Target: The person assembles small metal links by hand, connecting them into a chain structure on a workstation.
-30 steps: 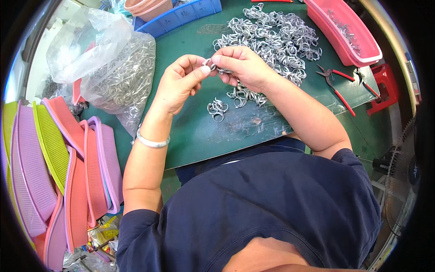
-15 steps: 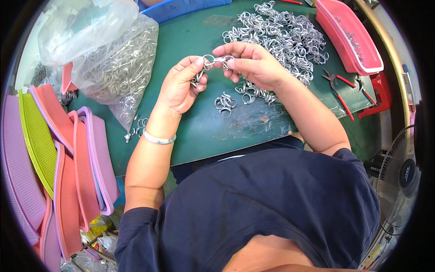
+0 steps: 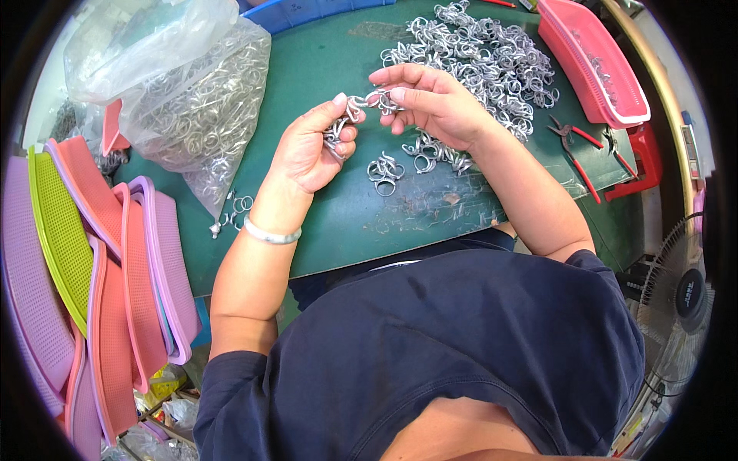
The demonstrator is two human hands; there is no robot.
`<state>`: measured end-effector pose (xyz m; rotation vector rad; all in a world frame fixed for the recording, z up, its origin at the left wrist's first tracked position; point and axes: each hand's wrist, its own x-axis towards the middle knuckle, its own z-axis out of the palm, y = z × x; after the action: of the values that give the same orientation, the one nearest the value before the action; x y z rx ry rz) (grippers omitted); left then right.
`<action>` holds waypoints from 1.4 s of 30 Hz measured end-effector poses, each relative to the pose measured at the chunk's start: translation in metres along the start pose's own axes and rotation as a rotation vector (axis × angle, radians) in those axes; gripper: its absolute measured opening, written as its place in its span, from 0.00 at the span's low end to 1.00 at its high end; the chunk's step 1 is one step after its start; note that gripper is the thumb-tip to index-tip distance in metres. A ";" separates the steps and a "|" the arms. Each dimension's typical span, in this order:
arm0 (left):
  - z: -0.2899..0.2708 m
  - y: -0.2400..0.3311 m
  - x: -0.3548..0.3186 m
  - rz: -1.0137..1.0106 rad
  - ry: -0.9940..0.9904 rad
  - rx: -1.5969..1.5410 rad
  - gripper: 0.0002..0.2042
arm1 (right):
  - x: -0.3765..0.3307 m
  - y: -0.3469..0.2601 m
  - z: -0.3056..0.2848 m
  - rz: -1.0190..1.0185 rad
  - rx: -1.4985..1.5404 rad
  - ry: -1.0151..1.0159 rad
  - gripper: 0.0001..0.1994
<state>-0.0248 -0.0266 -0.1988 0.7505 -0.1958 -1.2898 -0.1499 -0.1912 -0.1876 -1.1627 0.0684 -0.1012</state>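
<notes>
My left hand (image 3: 311,146) is curled around a small bunch of silver metal rings (image 3: 337,131) above the green table mat (image 3: 338,215). My right hand (image 3: 430,100) pinches another ring (image 3: 380,98) between thumb and fingers, held against the bunch in the left hand. Under the hands lie a few small clusters of rings (image 3: 384,170). A large heap of the same rings (image 3: 484,58) lies behind my right hand.
A clear plastic bag of rings (image 3: 196,100) sits at the left. Stacked pink, purple and green mesh trays (image 3: 92,253) lean beside the table. A pink tray (image 3: 592,65) and red-handled pliers (image 3: 573,150) lie at the right, a fan (image 3: 680,300) beyond the edge.
Both hands have stayed together over the mat, working the rings; the bunch in my left hand is held a little lower and the view has shifted slightly.
</notes>
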 end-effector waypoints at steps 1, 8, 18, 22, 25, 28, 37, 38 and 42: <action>0.000 0.000 0.000 -0.001 0.003 -0.003 0.08 | 0.000 0.000 -0.001 0.002 0.013 -0.001 0.17; 0.008 -0.002 -0.002 0.016 0.089 0.030 0.09 | -0.001 -0.001 0.001 -0.033 0.004 -0.033 0.16; 0.005 -0.004 -0.001 0.045 0.027 0.183 0.07 | -0.001 0.002 0.006 -0.181 -0.176 -0.017 0.20; 0.005 -0.001 -0.001 0.031 0.020 0.295 0.07 | 0.000 0.003 0.006 -0.247 -0.228 -0.019 0.22; 0.004 -0.001 -0.002 0.043 0.005 0.359 0.06 | -0.001 0.002 0.006 -0.264 -0.269 -0.020 0.22; 0.005 -0.003 -0.001 0.095 0.009 0.396 0.05 | -0.001 0.002 0.005 -0.299 -0.315 -0.029 0.23; 0.005 -0.005 -0.001 0.126 0.041 0.362 0.03 | -0.001 0.001 0.006 -0.295 -0.278 0.008 0.19; 0.005 -0.005 0.000 0.127 0.042 0.359 0.03 | -0.001 0.001 0.006 -0.297 -0.279 0.017 0.18; 0.004 -0.005 0.001 0.108 0.035 0.349 0.04 | -0.002 -0.003 0.007 -0.240 -0.302 0.042 0.15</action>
<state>-0.0304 -0.0289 -0.1992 1.0440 -0.4353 -1.1522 -0.1515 -0.1859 -0.1818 -1.4683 -0.0207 -0.3366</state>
